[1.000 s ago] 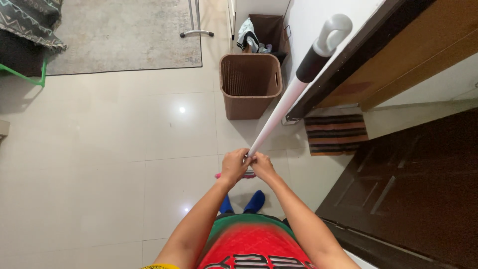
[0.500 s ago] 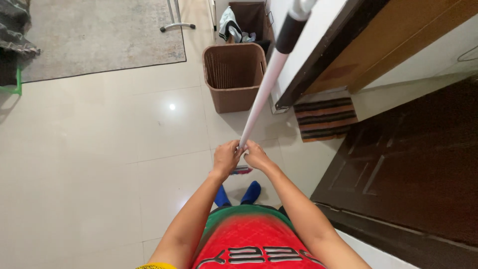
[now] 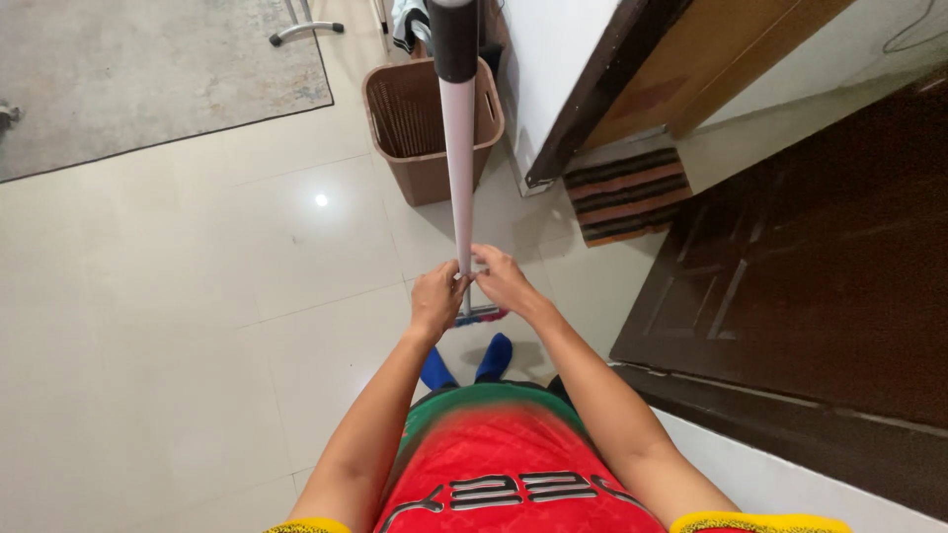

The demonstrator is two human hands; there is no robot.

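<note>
Both hands closed around the mop pole (image 3: 457,148): left hand (image 3: 435,299) and right hand (image 3: 502,280) abreast at its lower shaft. Pole runs upright toward twelve o'clock; mop head (image 3: 481,316) below the hands. Brown basket (image 3: 432,128) beyond. Recommend grip kept even, shaft plumb.

Pale pink pole (image 3: 458,168) (black grip)

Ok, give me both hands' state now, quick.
Left hand: closed around the pale mop handle.
Right hand: closed on the same handle, just beside it.
</note>
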